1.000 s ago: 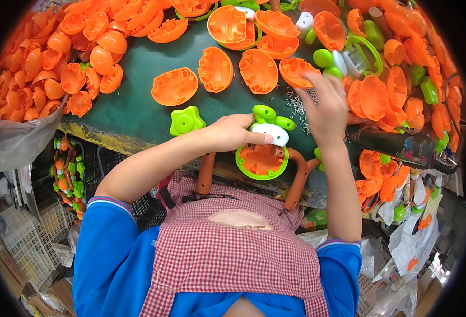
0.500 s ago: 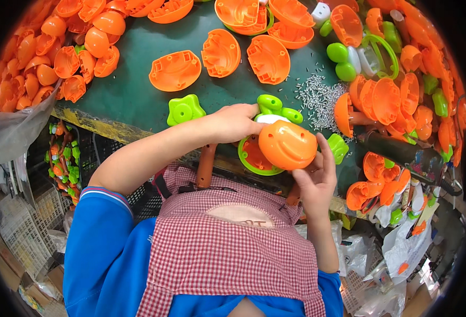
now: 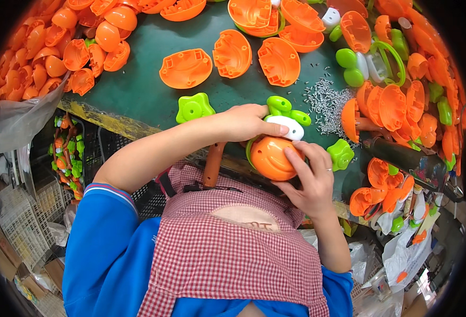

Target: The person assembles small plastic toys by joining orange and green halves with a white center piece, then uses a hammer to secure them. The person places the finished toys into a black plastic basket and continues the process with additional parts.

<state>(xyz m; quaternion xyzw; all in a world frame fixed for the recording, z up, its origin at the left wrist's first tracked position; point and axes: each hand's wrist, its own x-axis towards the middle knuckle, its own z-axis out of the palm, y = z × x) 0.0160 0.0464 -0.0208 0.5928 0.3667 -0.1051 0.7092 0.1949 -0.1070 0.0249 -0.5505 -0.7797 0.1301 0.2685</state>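
My left hand (image 3: 246, 122) is closed on a white plastic piece (image 3: 285, 128), its thumb lying across the top. A green plastic part with rounded lobes (image 3: 286, 110) adjoins the white piece on its far side. Against the near side sits a glossy orange plastic shell (image 3: 271, 160), rounded face up with small holes in it. My right hand (image 3: 312, 179) grips this shell from the right, fingers over its top and thumb below. Part of a green ring (image 3: 250, 152) shows at the shell's left edge. How the parts join underneath is hidden.
Green star-shaped pieces lie left (image 3: 195, 108) and right (image 3: 341, 155) of my hands. Small metal screws (image 3: 325, 105) are heaped to the right. Open orange shells (image 3: 185, 68) sit beyond, with large piles of orange parts (image 3: 43, 53) at both sides. A dark bar (image 3: 402, 156) juts at right.
The orange shell has been lowered and turned against the white piece, which now shows more. My right fingers have moved onto the shell's top. The whole view has shifted slightly.
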